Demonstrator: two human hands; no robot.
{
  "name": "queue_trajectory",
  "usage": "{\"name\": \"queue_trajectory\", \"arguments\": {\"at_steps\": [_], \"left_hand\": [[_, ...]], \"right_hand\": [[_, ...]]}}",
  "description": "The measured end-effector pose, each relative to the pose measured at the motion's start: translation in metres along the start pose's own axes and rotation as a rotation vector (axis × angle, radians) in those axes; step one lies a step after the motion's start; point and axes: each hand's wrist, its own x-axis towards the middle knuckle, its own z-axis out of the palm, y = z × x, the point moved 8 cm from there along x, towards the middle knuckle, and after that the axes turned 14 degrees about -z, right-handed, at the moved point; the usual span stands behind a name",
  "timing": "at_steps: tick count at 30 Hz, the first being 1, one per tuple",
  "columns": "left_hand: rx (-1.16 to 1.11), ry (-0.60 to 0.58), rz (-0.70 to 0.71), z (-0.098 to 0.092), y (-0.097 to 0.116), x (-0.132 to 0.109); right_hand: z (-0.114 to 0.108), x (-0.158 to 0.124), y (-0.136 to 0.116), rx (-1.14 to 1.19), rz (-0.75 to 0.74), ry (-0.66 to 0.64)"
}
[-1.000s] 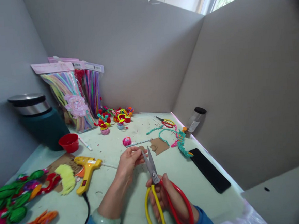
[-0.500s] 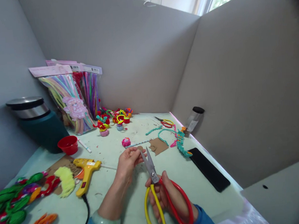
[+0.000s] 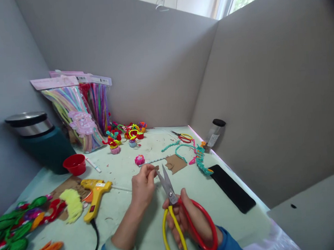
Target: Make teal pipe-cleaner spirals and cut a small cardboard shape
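Note:
My left hand [image 3: 143,182] pinches a small brown cardboard piece [image 3: 156,168] between thumb and fingers, and most of that piece is hidden. My right hand [image 3: 187,217] grips large scissors [image 3: 171,195] with one yellow and one red handle loop. Their blades are parted and point away from me, the left tip close to the cardboard piece. Just beyond lies a cut cardboard sheet [image 3: 176,164] with curved notches in its edge. Left of that sheet are a twisted striped stick [image 3: 155,161] and a pink fuzzy ball [image 3: 139,160].
At left lie a yellow glue gun [image 3: 96,194] with a cord, a red cup [image 3: 75,164] and a teal flask [image 3: 44,145]. Bagged pipe cleaners [image 3: 77,116] lean on the back wall. To the right are a black phone-like slab [image 3: 233,189], a teal fuzzy figure [image 3: 200,159] and smaller scissors [image 3: 182,136].
My left hand has turned the cardboard piece, which shows less of its face now. The scissors stay close to where they were, blades still parted. The whole view has shifted slightly.

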Motion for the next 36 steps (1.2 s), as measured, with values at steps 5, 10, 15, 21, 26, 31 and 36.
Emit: {"name": "queue_trajectory", "arguments": {"at_steps": [5, 10, 15, 21, 26, 31, 36], "left_hand": [[0.011, 0.007, 0.009, 0.000, 0.000, 0.001], [-0.032, 0.023, 0.000, -0.002, 0.001, 0.000], [-0.198, -0.002, -0.109, -0.003, -0.006, 0.001], [-0.085, 0.001, -0.055, 0.001, -0.007, 0.002], [-0.145, -0.003, -0.116, 0.002, -0.016, 0.006], [-0.265, -0.051, -0.226, 0.007, -0.025, 0.010], [-0.575, -0.103, -0.462, 0.015, -0.037, 0.008]], "right_hand": [[-0.003, 0.002, 0.004, 0.022, -0.021, -0.033], [0.000, 0.003, 0.001, 0.046, -0.032, -0.052], [-0.004, 0.004, 0.000, -0.026, -0.023, -0.033], [-0.002, 0.008, 0.012, -0.007, 0.012, -0.047], [-0.012, 0.009, 0.010, -0.223, -0.033, 0.090], [-0.008, 0.007, 0.005, -0.327, -0.114, 0.094], [-0.006, 0.007, 0.003, -0.414, -0.177, 0.133]]}}
